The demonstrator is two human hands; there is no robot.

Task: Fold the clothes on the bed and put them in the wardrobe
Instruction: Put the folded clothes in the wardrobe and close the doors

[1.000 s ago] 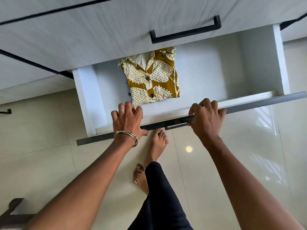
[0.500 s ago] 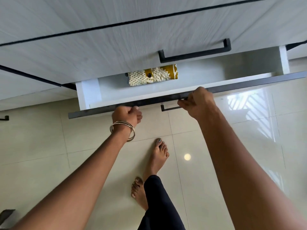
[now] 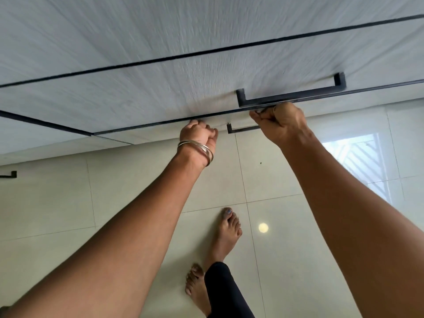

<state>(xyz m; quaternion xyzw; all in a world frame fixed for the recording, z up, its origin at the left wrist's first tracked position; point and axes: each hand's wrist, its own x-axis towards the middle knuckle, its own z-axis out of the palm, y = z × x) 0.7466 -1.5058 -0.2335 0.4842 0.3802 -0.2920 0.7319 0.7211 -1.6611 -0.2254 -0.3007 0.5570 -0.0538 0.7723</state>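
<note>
A: Drawer (image 3: 174,131)?
B: Pushed in flush with the wardrobe (image 3: 137,53) front, only its dark top edge and a thin strip of the face show. No clothes visible anywhere; shirt can't be seen.
A: Right hand (image 3: 281,123)?
B: At the drawer's top edge, right of centre, just under the big black handle (image 3: 291,95) of the panel above. Fingers curled tight into a fist on the edge or the small handle (image 3: 241,129) below it; can't tell which it grips.
A: Left hand (image 3: 199,135)?
B: Left of the right one, near the small handle's left end. Fingers curled, knuckles against the drawer edge; whether it holds anything, can't tell. Two metal bangles (image 3: 197,149) on that wrist.
A: Rest?
B: Glossy pale floor tiles (image 3: 137,203) near, bare feet (image 3: 227,230), black trouser leg (image 3: 224,292). Another small black handle (image 3: 9,174) far left. Window glare on tiles at right.
</note>
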